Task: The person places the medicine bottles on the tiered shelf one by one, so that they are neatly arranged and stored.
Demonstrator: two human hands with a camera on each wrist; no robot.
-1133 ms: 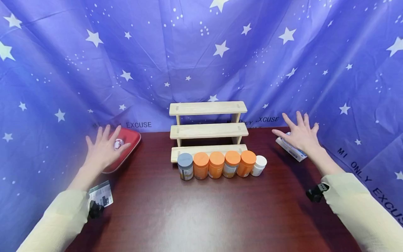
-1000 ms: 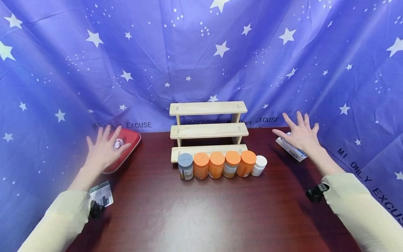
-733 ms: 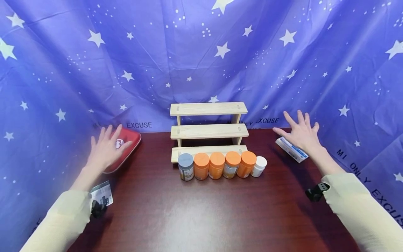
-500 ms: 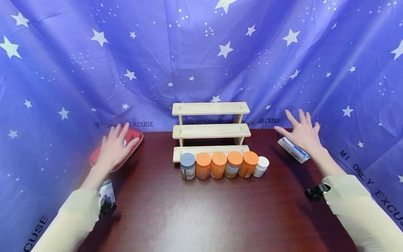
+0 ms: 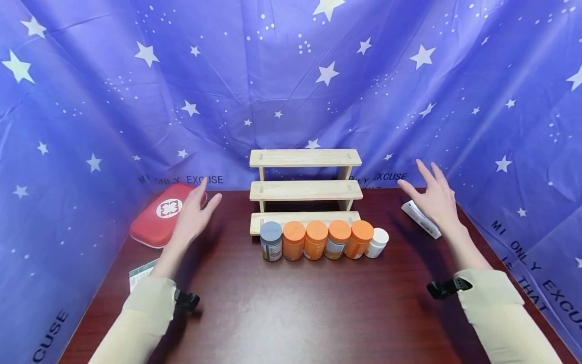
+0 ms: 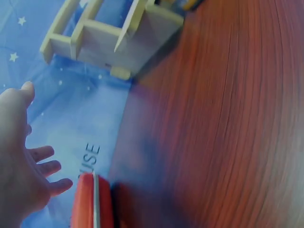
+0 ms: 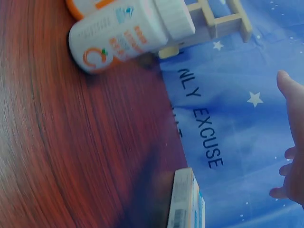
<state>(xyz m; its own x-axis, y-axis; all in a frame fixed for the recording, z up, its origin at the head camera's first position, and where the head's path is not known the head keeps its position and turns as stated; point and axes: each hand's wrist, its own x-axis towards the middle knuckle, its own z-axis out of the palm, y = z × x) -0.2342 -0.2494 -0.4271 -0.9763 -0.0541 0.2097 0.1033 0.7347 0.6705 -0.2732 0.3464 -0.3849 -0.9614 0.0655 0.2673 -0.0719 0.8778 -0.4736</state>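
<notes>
My left hand hovers with extended fingers at the inner side of a red zip case with a white cross emblem. Its thumb points toward the shelf, and nothing is in its grasp. On the other side, my right hand is held above a white and blue carton, fingers straight and holding nothing. Between the hands stands a row of jars: a grey-lidded jar, several orange-lidded jars and a small white bottle. The right wrist view shows the white bottle's label with an orange C.
Behind the jars stands a three-tier wooden shelf, its steps bare. A flat printed packet lies partly under the left forearm. A blue star-patterned curtain encloses the back and sides of the dark red wooden table.
My left hand has moved right, off the red case, uncovering its emblem. The right hand has turned inward slightly, its fingers closer together. Jars and shelf stay put on the table.
</notes>
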